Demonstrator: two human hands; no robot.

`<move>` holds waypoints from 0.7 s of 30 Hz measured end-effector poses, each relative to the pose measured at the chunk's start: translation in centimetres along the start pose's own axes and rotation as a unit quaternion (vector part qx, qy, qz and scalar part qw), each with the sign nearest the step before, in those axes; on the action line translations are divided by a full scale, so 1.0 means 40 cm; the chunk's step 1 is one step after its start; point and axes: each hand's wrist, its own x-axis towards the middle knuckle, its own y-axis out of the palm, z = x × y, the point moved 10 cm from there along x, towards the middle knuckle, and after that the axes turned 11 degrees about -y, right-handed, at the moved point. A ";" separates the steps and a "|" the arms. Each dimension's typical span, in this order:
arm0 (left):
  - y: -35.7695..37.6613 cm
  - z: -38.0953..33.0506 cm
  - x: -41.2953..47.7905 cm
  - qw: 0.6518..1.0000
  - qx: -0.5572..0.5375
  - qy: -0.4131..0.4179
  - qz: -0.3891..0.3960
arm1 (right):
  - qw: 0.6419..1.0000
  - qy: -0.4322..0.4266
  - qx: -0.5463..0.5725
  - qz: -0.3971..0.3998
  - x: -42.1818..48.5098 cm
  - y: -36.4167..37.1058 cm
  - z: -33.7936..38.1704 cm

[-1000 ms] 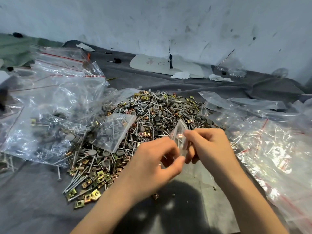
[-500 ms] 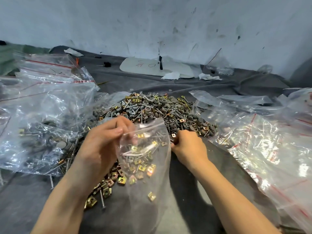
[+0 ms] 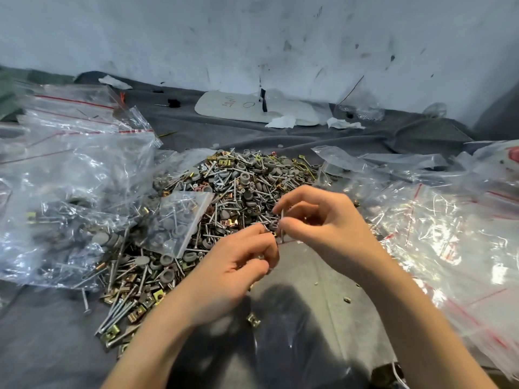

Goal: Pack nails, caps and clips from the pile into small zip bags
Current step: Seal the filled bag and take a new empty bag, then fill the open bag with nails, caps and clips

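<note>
White board (image 3: 283, 112): red handwritten scrawl, not legible; beside it a dark hand-drawn ring like an "O".
Zip bag on the right (image 3: 449, 249): red printed marks, too blurred to read.

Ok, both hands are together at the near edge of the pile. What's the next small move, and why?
Probably lower the nail into the zip bag. The right hand pinches it upright just above the bag's red strip, and the left hand, fingers curled, seems to hold the bag's mouth beside it. Whether the mouth is open cannot be seen, so go slowly.
</note>
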 end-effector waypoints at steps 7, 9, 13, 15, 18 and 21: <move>-0.033 0.008 -0.004 0.998 -0.021 0.024 -0.053 | 0.998 -0.013 0.000 -0.066 0.009 -0.060 -0.026; -0.038 0.012 -0.004 0.997 -0.030 0.027 -0.065 | 0.989 0.016 -0.089 -0.118 0.012 -0.102 -0.080; -0.060 0.016 -0.006 0.989 -0.084 0.027 -0.118 | 0.954 0.116 -0.274 -0.047 0.008 -0.078 -0.214; -0.069 0.024 -0.007 0.985 -0.103 0.021 -0.137 | 0.942 0.118 -0.314 -0.010 0.011 -0.049 -0.251; -0.077 0.042 -0.008 0.983 -0.110 0.005 -0.150 | 0.933 0.091 -0.348 0.011 0.026 -0.019 -0.258; -0.076 0.061 -0.006 0.983 -0.110 -0.012 -0.150 | 0.926 0.092 -0.364 0.031 0.032 -0.002 -0.256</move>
